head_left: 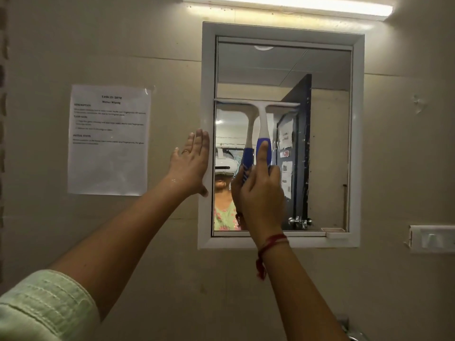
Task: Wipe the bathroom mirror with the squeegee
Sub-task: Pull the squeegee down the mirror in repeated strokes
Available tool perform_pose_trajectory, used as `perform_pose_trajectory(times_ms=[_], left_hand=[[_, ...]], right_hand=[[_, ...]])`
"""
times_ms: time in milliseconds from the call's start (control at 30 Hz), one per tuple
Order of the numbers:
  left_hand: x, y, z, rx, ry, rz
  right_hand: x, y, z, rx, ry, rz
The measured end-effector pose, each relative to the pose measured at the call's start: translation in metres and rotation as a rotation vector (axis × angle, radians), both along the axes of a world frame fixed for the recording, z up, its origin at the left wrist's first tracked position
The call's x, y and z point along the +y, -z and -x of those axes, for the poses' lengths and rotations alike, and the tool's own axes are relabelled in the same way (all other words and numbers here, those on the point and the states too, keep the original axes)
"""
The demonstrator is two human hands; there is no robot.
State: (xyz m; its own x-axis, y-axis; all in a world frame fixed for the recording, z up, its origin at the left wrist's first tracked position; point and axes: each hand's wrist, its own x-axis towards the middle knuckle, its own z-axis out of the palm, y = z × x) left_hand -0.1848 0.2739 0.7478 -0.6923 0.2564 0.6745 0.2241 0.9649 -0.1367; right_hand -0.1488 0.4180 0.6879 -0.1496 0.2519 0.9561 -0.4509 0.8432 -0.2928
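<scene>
Right hand [259,193] grips squeegee [261,124] against mirror [325,143]; left hand [190,163], fingers spread, presses flat on white frame [205,70].

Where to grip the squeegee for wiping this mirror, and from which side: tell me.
Grip the squeegee by its blue handle section, coming from below, as the right hand does now with its thumb laid up the handle. The handle hangs straight down from the middle of the wide blade lying across the mirror, so a low grip probably keeps the blade level. The left hand rests flat on the white frame.
</scene>
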Motion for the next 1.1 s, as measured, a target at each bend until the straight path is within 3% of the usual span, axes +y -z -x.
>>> perform_pose_trajectory(times_ms=[133, 400, 700, 1000, 1100], left_hand=[[-0.001, 0.0, 0.001, 0.001, 0.016, -0.007], [-0.002, 0.001, 0.001, 0.006, 0.03, -0.009], [0.0, 0.0, 0.002, -0.003, 0.025, -0.018], [-0.002, -0.001, 0.001, -0.012, 0.035, -0.002], [0.0, 0.003, -0.001, -0.015, 0.019, 0.004]], right_hand=[[0.0, 0.006, 0.005, -0.013, 0.004, -0.014], [-0.001, 0.105, -0.008, -0.103, -0.031, -0.005], [0.002, 0.035, -0.006, -0.044, -0.032, 0.007], [0.0, 0.127, -0.002, -0.105, -0.087, 0.001], [-0.001, 0.11, -0.004, -0.081, -0.12, 0.009]])
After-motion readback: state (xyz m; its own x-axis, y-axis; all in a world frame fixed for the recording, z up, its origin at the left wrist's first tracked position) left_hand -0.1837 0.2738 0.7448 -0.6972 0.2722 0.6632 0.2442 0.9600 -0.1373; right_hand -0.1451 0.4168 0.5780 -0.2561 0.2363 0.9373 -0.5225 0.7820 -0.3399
